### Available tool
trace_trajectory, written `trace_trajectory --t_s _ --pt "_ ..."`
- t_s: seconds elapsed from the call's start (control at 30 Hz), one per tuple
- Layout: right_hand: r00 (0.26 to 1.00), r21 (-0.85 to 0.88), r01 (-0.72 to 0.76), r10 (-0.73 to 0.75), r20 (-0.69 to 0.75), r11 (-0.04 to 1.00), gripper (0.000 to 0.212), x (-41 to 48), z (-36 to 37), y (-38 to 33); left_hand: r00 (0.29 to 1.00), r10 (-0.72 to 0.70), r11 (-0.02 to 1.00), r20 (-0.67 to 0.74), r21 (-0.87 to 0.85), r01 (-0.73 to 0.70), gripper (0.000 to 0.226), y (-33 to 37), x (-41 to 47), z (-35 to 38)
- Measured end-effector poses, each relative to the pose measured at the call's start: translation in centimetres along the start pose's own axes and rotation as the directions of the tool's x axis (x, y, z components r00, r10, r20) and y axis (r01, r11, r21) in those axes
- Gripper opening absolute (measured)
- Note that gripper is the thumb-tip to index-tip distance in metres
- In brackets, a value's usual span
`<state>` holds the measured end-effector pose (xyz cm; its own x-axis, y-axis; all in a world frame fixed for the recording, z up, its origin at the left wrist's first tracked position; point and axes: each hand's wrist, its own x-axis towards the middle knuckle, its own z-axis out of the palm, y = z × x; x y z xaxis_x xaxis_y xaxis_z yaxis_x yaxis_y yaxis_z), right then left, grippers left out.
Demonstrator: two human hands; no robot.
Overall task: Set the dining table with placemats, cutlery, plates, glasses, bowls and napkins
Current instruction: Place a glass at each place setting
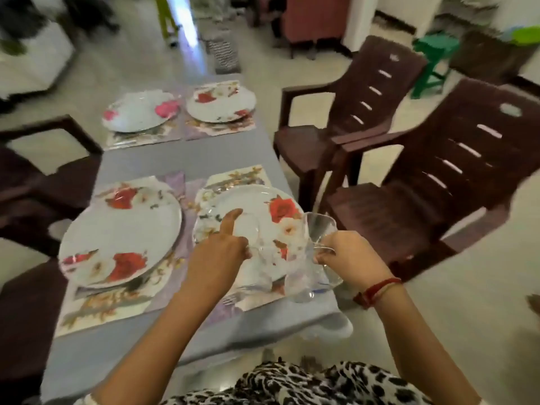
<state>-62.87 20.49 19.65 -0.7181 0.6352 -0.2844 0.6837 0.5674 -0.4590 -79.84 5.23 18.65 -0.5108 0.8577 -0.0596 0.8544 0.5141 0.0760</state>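
Grey surface point(181, 159) carried four floral placemats point(242, 175), a flowered plate on each. Clear glass mugs point(318, 229) were off the surface, held in a cluster over the near right edge of the nearest right plate point(263, 211).

Right grip point(347, 255) pinched one mug's handle. Left grip point(222, 252) was curled at the cluster's left side with the forefinger sticking out; could not tell whether it actually held glass.

Handling, judged: the mugs were light, rigid, slick and breakable, and likely to clink together. Best taken by the handle or round the body, one at a time, and set down upright beside the plate.

Hard to read: see-through glass over the plate's pattern plus motion blur, so mug count and outlines stayed unclear. Brown chairs point(365, 112) stood on the right.
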Motion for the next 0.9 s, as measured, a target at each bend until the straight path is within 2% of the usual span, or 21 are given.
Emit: trace_trajectory --t_s 0.1,0.2,0.4,0.53,0.67,0.77,0.9 --pt "0.985 -0.039 0.151 -0.147 0.085 0.988 0.013 3.1 0.0 -2.1 0.988 -0.153 0.988 -0.023 -0.019 0.152 0.016 -2.1 -0.9 0.0" --pt "0.941 -0.074 0.294 -0.274 0.200 0.953 0.009 5.7 -0.3 -3.9 0.962 -0.271 0.962 -0.028 -0.052 0.269 0.015 -3.3 -1.8 0.0" --pt "0.866 -0.080 0.437 -0.395 0.307 0.896 0.017 8.8 1.8 -6.9 0.883 -0.468 0.883 -0.041 -0.061 0.465 0.012 -6.7 -4.3 1.3" --pt "0.816 -0.097 0.530 -0.476 0.328 0.842 0.014 9.0 3.5 -8.7 0.862 -0.505 0.863 -0.027 -0.035 0.504 0.012 -9.3 -6.6 2.4" --pt "0.785 -0.079 0.566 -0.508 0.354 0.821 0.012 8.8 5.6 -10.7 0.887 -0.457 0.887 -0.065 0.036 0.460 0.017 -11.2 -8.2 2.9" --pt "0.771 -0.085 0.589 -0.528 0.355 0.803 0.013 8.2 7.2 -12.1 0.907 -0.413 0.909 -0.080 0.023 0.416 0.021 -12.2 -8.8 3.3" --pt "0.771 -0.115 0.590 -0.515 0.374 0.800 0.013 7.3 9.4 -13.7 0.912 -0.409 0.912 -0.012 0.024 0.410 0.017 -13.9 -9.4 4.0"
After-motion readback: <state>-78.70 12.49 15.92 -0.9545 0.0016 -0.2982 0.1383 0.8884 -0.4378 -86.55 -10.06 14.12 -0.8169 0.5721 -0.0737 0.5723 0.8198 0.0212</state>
